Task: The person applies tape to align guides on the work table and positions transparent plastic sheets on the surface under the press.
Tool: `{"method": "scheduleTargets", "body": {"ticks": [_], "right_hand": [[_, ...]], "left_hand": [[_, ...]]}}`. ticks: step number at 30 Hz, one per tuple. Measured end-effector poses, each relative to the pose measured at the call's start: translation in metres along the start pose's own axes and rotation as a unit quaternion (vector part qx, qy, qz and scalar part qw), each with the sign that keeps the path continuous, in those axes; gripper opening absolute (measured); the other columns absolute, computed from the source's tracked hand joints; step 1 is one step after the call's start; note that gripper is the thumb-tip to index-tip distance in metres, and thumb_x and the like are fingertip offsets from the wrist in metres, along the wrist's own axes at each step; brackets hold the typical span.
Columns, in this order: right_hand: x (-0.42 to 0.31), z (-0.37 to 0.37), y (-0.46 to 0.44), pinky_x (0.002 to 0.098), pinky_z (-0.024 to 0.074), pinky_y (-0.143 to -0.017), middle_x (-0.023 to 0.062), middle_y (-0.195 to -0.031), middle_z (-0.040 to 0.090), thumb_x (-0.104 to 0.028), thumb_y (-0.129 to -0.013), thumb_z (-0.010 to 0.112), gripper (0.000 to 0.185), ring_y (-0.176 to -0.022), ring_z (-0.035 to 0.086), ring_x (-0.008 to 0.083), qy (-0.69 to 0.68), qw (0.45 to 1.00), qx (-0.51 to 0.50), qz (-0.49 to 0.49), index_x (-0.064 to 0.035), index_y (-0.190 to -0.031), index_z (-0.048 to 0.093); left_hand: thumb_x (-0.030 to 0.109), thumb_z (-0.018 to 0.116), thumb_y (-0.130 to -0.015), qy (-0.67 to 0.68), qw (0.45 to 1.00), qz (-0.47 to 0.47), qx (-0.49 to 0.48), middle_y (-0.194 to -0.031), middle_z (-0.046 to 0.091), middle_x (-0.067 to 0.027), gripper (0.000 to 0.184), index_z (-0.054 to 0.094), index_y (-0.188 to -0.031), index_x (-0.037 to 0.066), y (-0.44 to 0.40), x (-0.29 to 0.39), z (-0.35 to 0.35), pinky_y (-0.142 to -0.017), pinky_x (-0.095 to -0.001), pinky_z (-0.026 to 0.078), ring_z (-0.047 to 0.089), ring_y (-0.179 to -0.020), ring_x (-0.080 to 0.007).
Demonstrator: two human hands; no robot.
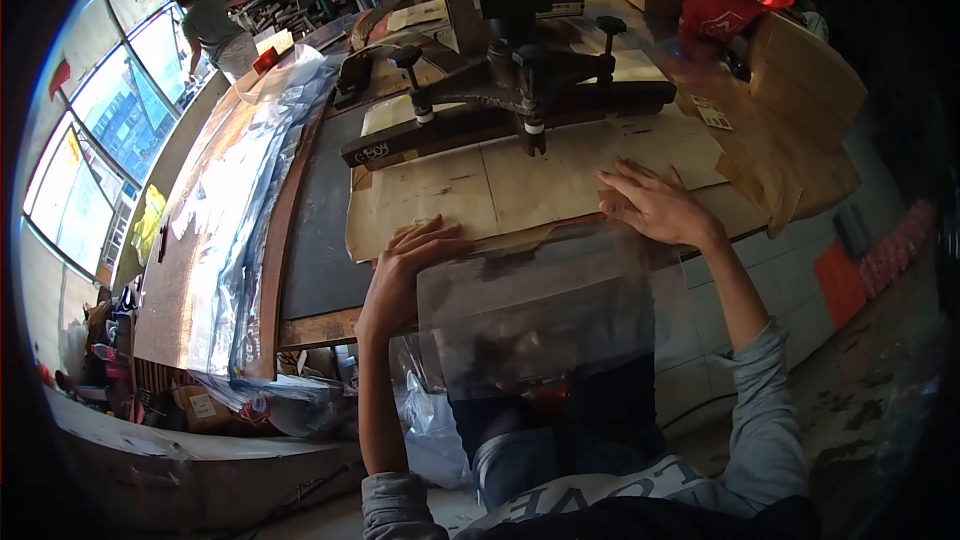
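A clear plastic sheet (540, 310) hangs over the front edge of the work table, between my two arms. My left hand (415, 250) rests at the sheet's upper left corner, fingers stretched over the edge of a tan board (420, 205). On the right, my right hand (650, 202) lies with its fingers spread on the board, near the sheet's upper right corner. Just beyond my hands, a dark metal press bar (520, 120) with black knobs stands across the board. Whether either palm pins the sheet cannot be made out.
Plastic sheets (240, 190) are heaped on a brown board at the left. A cardboard box (805, 70) and a red bag (725, 15) are at the right back. A person (212, 28) stands by the windows at the far left.
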State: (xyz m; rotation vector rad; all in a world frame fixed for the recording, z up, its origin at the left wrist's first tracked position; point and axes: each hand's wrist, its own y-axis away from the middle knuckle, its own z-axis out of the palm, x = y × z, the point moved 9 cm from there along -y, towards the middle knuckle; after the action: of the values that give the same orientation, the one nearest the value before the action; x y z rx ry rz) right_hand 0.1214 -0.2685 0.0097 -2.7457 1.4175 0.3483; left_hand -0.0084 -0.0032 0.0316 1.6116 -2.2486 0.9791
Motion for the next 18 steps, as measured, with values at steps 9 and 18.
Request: {"method": "scheduleTargets", "body": {"ticks": [9,18], "right_hand": [[-0.001,0.001,-0.003,0.0674,0.0151,-0.111,0.0150,-0.155,0.027,-0.075,-0.087,0.034,0.082,-0.144,0.025,0.0299,0.028,0.999,-0.007,0.022,-0.0181,-0.145,0.037],[0.007,0.000,-0.022,0.0714,0.0165,-0.107,0.0090,-0.151,0.035,-0.075,-0.086,0.040,0.082,-0.140,0.032,0.0300,0.022,0.999,-0.004,0.033,-0.0147,-0.142,0.040]], "left_hand": [[0.020,0.067,-0.074,-0.035,0.999,-0.007,-0.017,-0.135,0.056,-0.0120,0.044,0.068,-0.118,0.014,-0.001,-0.008,0.007,-0.111,-0.0413,0.030,0.044,-0.135,-0.0278],[0.018,0.066,-0.078,-0.062,0.995,-0.014,-0.079,-0.141,0.051,-0.0070,0.050,0.062,-0.128,0.017,-0.015,-0.030,0.016,-0.116,-0.0447,0.025,0.035,-0.140,-0.0264]]}}
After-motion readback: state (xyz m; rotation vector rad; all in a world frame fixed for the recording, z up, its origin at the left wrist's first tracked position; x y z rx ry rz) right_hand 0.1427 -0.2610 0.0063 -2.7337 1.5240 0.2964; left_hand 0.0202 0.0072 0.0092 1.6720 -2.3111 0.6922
